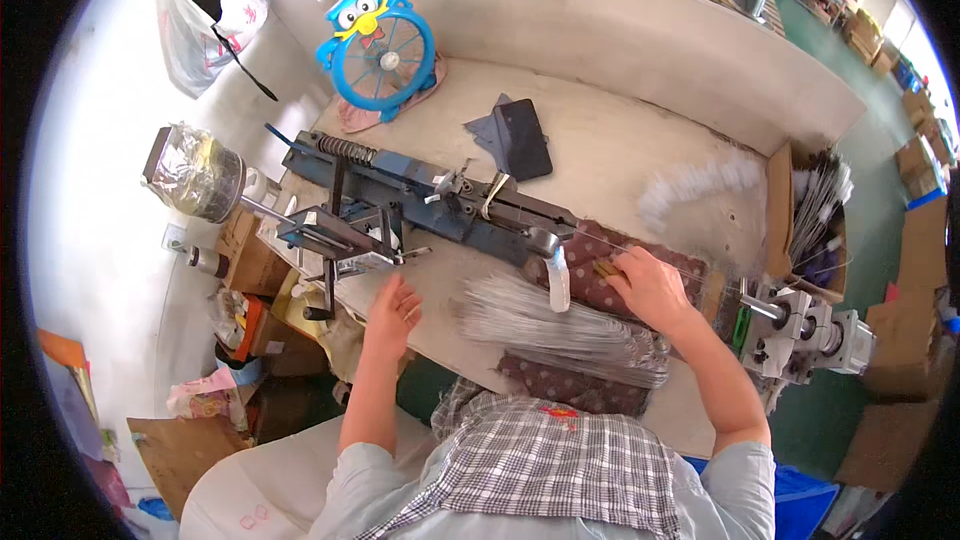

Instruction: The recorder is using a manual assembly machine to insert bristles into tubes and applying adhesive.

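Observation:
My left hand (397,306) is raised beside the crank frame (345,240) of a blue metal bench machine (430,195). Its fingers are loosely bent and a little apart, with nothing seen in them. Over a dotted brown cloth (640,252), my right hand (652,287) has its fingers drawn together. Yellowish coverings show at the fingertips; whatever they pinch is too small to make out. Thin wire runs from the machine's right end past this hand. Between my hands and nearer my body lies a bundle of thin grey wires (550,325). A white curved piece (558,280) hangs at the machine's end.
A metal motor-like unit (810,335) is fixed at the table's right edge. Behind it, a cardboard box (780,210) holds more wires. A blue cartoon fan (383,60) and a dark phone-like slab (523,140) are farther back. A wrapped lamp (200,175) stands left.

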{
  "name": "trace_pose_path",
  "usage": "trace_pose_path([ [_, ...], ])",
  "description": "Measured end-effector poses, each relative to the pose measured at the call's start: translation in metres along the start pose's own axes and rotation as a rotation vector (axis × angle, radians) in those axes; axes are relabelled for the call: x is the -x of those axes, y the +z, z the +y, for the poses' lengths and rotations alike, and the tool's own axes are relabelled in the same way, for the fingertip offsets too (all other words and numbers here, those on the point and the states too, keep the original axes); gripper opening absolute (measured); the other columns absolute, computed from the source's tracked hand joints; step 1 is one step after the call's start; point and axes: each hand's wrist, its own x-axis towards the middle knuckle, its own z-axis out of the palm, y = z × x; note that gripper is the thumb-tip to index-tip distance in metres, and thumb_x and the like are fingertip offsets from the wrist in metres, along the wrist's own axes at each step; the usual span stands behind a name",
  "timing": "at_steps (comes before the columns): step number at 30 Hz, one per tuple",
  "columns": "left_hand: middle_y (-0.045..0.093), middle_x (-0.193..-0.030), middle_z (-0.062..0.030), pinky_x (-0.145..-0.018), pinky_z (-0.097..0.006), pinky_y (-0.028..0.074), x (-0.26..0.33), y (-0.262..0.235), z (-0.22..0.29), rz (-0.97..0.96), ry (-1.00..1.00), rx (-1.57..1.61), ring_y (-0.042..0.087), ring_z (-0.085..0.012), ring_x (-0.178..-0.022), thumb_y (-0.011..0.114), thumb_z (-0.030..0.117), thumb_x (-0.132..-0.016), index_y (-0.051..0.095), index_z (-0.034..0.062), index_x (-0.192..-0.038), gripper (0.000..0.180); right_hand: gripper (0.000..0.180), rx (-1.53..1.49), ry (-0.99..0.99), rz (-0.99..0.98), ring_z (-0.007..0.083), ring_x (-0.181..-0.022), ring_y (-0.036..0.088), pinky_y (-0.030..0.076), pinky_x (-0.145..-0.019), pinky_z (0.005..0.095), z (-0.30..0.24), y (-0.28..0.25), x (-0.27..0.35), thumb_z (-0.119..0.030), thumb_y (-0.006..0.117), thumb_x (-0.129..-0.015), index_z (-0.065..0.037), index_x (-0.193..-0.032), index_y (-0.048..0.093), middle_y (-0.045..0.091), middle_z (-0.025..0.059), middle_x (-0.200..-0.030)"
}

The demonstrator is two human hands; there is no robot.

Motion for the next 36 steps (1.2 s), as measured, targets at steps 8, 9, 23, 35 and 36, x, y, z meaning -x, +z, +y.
trace_pose_path([
  [8, 0.06, -0.102, -0.009, -0.066, -0.025, 0.045, -0.008, -0.057, 0.003, 0.427, 0.636, -0.071, 0.061, -0.0188, -0.089, 0.066, 0.02, -0.084, 0.049, 0.0032, -0.118, 0.042, 0.021, 0.016, 0.08, -0.067, 0.0345, -0.086, 0.06, 0.049, -0.073, 0.0441, -0.006, -0.002, -0.004, -0.024, 0.061, -0.083, -0.005, -0.093, 0.061, 0.059, 0.0133, -0.093],
  [9, 0.06, -0.102, -0.009, -0.066, -0.025, 0.045, -0.005, -0.048, 0.001, 0.432, 0.64, -0.063, 0.061, -0.0188, -0.089, 0.066, 0.02, -0.084, 0.049, 0.0032, -0.118, 0.042, 0.021, 0.02, 0.07, -0.066, 0.0345, -0.086, 0.06, 0.049, -0.073, 0.0441, -0.006, -0.003, -0.004, -0.024, 0.061, -0.083, -0.005, -0.093, 0.061, 0.059, 0.0133, -0.093],
  [23, 0.063, -0.081, -0.0009, -0.063, -0.027, 0.048, -0.027, 0.039, -0.001, -0.137, -0.084, 0.067, 0.061, -0.0131, -0.075, 0.065, 0.035, -0.083, 0.061, 0.0075, -0.092, 0.029, 0.015, 0.027, -0.141, 0.105, 0.0304, -0.071, 0.06, 0.049, -0.062, 0.0403, -0.02, -0.022, 0.022, -0.017, 0.068, -0.077, -0.007, -0.085, 0.062, 0.055, 0.0096, -0.077],
  [35, 0.061, -0.071, -0.0067, -0.057, -0.026, 0.046, 0.045, 0.118, -0.037, -0.393, 0.204, -0.019, 0.057, -0.0144, -0.062, 0.063, 0.015, -0.083, 0.062, 0.0022, -0.08, 0.013, 0.019, -0.017, -0.105, 0.387, 0.0295, -0.075, 0.061, 0.049, -0.066, 0.0371, -0.006, -0.083, 0.025, -0.011, 0.066, -0.077, -0.005, -0.095, 0.065, 0.062, 0.0091, -0.08],
  [36, 0.062, -0.072, -0.0082, -0.058, -0.026, 0.046, 0.064, 0.145, -0.044, -0.473, 0.087, -0.007, 0.057, -0.0151, -0.062, 0.062, 0.012, -0.085, 0.062, 0.001, -0.082, 0.012, 0.019, -0.003, -0.079, 0.392, 0.0295, -0.075, 0.061, 0.049, -0.066, 0.0371, -0.001, -0.081, 0.025, -0.011, 0.066, -0.077, -0.005, -0.095, 0.065, 0.062, 0.0091, -0.08],
])
